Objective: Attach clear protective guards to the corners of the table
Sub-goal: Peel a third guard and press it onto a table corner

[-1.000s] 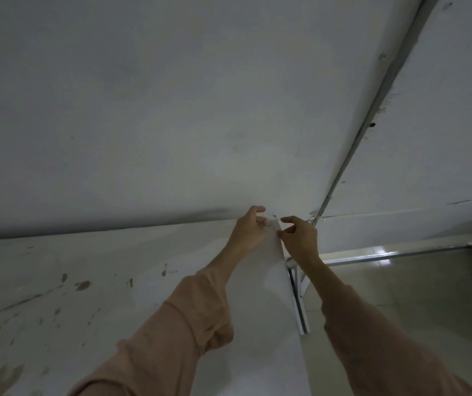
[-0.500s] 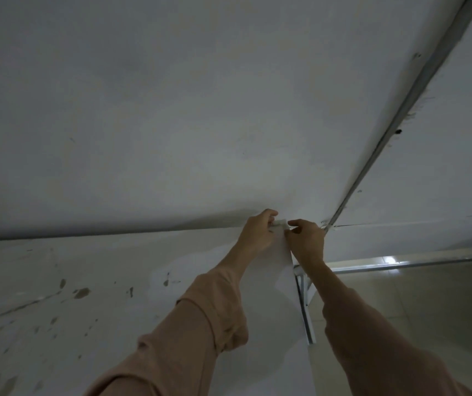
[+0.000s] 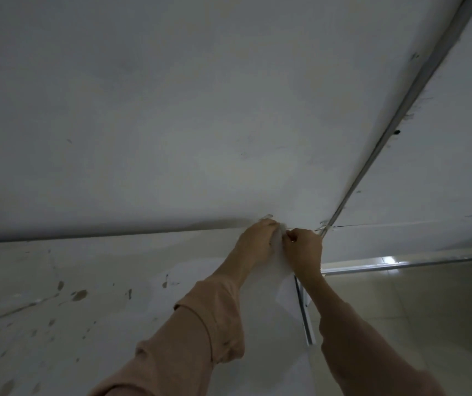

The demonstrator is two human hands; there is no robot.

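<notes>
At the far right corner of the desk, our left hand and right hand have drawn together, each grip now pinched on the clear guard. We judge it is being seated on the corner.

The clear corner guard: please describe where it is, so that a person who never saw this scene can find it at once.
Follow the near edge of the white table to its far right corner, where the left hand and the right hand meet. The clear corner guard is the small pale, see-through piece pinched between them, unlike the opaque white surfaces around it.
</notes>
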